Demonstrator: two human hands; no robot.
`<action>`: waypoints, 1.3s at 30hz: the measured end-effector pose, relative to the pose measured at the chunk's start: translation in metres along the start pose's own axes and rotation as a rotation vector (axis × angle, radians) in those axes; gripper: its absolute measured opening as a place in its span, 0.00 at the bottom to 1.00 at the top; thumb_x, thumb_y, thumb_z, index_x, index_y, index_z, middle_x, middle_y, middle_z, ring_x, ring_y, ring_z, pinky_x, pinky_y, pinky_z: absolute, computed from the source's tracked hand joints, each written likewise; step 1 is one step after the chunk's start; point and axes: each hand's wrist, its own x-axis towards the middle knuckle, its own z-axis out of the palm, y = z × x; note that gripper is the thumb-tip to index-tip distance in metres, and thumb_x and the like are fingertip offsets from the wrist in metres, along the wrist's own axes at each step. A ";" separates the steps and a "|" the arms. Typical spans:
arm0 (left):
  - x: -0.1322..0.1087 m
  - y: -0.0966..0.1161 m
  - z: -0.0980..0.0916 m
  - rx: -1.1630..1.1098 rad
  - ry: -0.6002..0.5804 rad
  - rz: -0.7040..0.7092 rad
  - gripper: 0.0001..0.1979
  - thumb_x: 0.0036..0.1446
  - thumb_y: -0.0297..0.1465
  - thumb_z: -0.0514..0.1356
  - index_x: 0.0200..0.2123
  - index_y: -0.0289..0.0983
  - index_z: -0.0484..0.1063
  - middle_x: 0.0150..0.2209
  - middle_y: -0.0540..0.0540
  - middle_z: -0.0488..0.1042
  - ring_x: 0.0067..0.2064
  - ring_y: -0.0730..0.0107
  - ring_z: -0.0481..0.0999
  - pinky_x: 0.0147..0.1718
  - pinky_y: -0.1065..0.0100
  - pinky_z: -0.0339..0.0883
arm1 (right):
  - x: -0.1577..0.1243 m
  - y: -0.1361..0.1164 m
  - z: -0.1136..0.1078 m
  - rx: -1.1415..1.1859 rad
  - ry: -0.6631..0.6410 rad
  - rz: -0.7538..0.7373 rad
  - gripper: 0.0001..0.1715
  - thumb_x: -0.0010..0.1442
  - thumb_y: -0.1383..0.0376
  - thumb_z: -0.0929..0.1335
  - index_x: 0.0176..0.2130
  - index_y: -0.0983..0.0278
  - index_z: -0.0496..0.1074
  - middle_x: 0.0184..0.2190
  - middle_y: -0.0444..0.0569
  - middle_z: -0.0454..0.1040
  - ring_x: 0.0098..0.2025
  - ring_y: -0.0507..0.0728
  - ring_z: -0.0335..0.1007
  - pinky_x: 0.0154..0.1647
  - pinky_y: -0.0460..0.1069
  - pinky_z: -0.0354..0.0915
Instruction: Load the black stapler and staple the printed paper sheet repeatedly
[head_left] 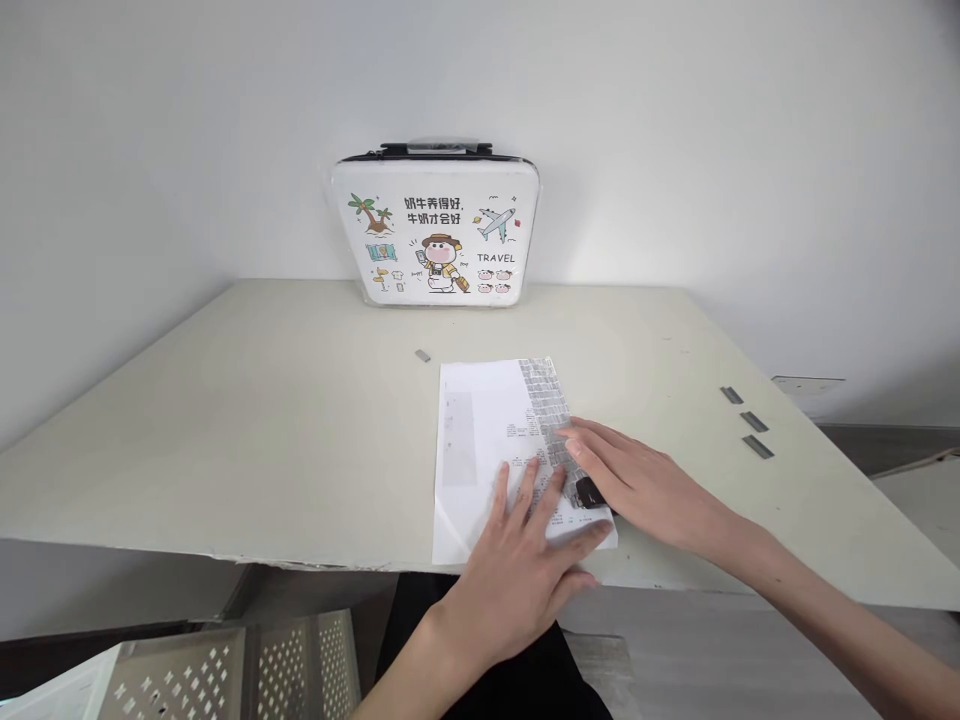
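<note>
A white printed sheet (480, 400) lies on the table, with a grey brick-patterned strip (544, 400) along its right side. My left hand (517, 560) rests on the sheet's lower part, its fingers spread. Over the right edge lies my right hand (637, 480), fingers stretched forward and fingertips at the patterned strip. Beneath its thumb side pokes out a small black stapler (590, 493) with a silvery tip; most of it is hidden by the hand. A short grey staple strip (423, 355) lies beyond the sheet's top left corner.
Several more staple strips (754, 421) lie toward the table's right edge. A white cartoon-printed case (439, 235) with a black handle stands against the wall at the back. Below the table's front edge, lower left, is a perforated beige basket (247, 640).
</note>
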 end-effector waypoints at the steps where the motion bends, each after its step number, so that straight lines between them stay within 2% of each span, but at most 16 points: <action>1: 0.000 0.000 0.000 0.000 -0.003 0.002 0.26 0.73 0.43 0.56 0.71 0.53 0.61 0.79 0.44 0.37 0.77 0.39 0.37 0.72 0.31 0.42 | 0.000 0.000 0.000 -0.002 0.000 -0.002 0.34 0.76 0.45 0.50 0.63 0.53 0.71 0.70 0.46 0.66 0.72 0.65 0.60 0.68 0.63 0.64; 7: 0.002 0.001 0.001 -0.001 -0.013 0.003 0.26 0.73 0.43 0.56 0.71 0.51 0.62 0.79 0.42 0.35 0.77 0.38 0.36 0.71 0.30 0.42 | -0.002 -0.003 0.000 -0.009 0.008 -0.006 0.35 0.76 0.45 0.50 0.62 0.54 0.72 0.69 0.47 0.68 0.70 0.66 0.64 0.64 0.62 0.68; 19: 0.004 0.003 0.004 -0.023 -0.009 -0.010 0.27 0.72 0.42 0.58 0.71 0.51 0.62 0.79 0.42 0.34 0.77 0.38 0.35 0.71 0.30 0.42 | 0.000 -0.003 0.003 -0.038 -0.004 -0.004 0.35 0.77 0.45 0.48 0.63 0.54 0.71 0.70 0.47 0.66 0.71 0.65 0.63 0.65 0.62 0.66; 24: 0.004 0.003 0.004 -0.019 -0.012 -0.011 0.26 0.72 0.42 0.58 0.70 0.50 0.63 0.79 0.41 0.34 0.77 0.38 0.34 0.71 0.30 0.42 | 0.002 -0.001 0.006 -0.072 -0.005 0.012 0.36 0.76 0.46 0.48 0.64 0.55 0.69 0.71 0.47 0.65 0.72 0.63 0.60 0.68 0.63 0.63; 31: 0.003 0.002 0.007 -0.002 0.016 -0.001 0.28 0.72 0.43 0.58 0.72 0.52 0.59 0.79 0.43 0.36 0.77 0.40 0.36 0.71 0.31 0.42 | 0.003 0.000 0.014 -0.153 0.030 -0.005 0.36 0.77 0.48 0.48 0.65 0.57 0.70 0.70 0.50 0.66 0.73 0.63 0.59 0.68 0.65 0.62; 36: 0.005 0.002 0.007 0.022 0.025 0.009 0.32 0.72 0.42 0.58 0.75 0.53 0.54 0.79 0.43 0.38 0.77 0.40 0.38 0.72 0.31 0.40 | 0.006 0.003 0.024 -0.322 0.107 -0.049 0.36 0.77 0.54 0.48 0.66 0.61 0.70 0.71 0.55 0.66 0.73 0.65 0.58 0.68 0.66 0.62; 39: 0.005 0.002 0.007 0.026 0.012 0.014 0.30 0.73 0.42 0.57 0.74 0.53 0.56 0.79 0.42 0.39 0.78 0.41 0.38 0.72 0.31 0.40 | 0.008 0.004 0.031 -0.393 0.140 -0.100 0.34 0.76 0.55 0.50 0.67 0.61 0.69 0.71 0.57 0.64 0.73 0.68 0.57 0.68 0.69 0.60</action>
